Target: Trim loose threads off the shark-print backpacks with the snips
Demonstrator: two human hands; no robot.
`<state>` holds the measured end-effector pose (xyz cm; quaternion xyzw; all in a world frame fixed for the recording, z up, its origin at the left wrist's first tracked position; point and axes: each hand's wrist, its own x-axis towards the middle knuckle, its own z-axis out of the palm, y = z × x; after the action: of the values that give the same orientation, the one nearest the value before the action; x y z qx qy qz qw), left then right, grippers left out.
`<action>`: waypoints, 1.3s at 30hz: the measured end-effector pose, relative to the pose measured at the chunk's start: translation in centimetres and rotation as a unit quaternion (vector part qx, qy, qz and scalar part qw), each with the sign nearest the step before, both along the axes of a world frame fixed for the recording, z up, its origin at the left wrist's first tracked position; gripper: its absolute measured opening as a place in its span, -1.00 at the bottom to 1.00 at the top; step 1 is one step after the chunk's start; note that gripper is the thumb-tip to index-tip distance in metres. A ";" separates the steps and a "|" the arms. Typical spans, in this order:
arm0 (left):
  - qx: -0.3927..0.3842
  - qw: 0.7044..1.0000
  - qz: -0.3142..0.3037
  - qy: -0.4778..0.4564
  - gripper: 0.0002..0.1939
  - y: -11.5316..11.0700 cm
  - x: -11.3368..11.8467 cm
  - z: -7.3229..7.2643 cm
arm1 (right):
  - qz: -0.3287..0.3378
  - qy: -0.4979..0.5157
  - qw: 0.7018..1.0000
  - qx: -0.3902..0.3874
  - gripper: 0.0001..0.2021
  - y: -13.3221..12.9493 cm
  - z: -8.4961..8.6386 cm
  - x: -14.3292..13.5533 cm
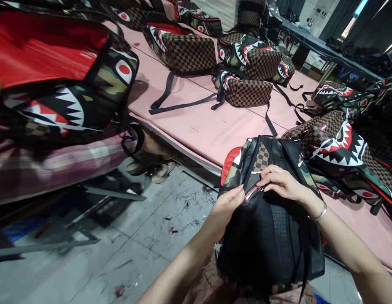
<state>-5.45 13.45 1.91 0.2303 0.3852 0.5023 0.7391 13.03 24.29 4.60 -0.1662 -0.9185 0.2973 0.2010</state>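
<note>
A black backpack (255,240) with camouflage and brown-checked panels leans upright against my lap, its strap side facing me. A short zipper with red-and-white edging (252,194) crosses its upper part at a slant. My left hand (225,209) is closed on the backpack's fabric at the zipper's lower left end. At the other end, my right hand (281,182) pinches the zipper pull between thumb and fingers; the pull is mostly hidden. A red lining (230,165) shows at the backpack's upper left side.
Several shark-mouth backpacks, such as a checked one (189,52), lie on the pink table (196,126). Others pile up at the right (338,143). Left, a large open backpack (110,84) with red lining rests above plaid cloth. Thread scraps litter the tiled floor (151,236).
</note>
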 end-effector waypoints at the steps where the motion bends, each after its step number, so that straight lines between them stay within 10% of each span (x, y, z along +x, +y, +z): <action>1: 0.005 1.000 -0.001 -0.001 -0.62 0.0 0.1 0.3 | -0.001 0.001 1.000 0.005 -0.78 -0.2 0.1 0.0; 15: -0.028 0.990 0.005 -0.141 -0.48 -0.6 2.4 1.4 | -0.232 0.046 0.970 0.052 -0.81 -6.1 -1.1 4.0; 28: -0.055 0.987 0.039 -0.146 -0.56 -0.8 4.5 2.2 | -0.251 0.027 0.963 0.096 -0.82 -7.7 0.0 4.9; 39: -0.043 0.981 0.048 -0.184 -0.52 -0.8 6.6 2.4 | -0.406 0.018 0.881 0.242 -0.78 -11.9 -1.3 3.7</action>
<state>1.12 12.61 4.29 0.0831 0.2742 0.5537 0.7819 16.71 12.42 3.32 -0.4655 -0.8099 -0.0385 0.3548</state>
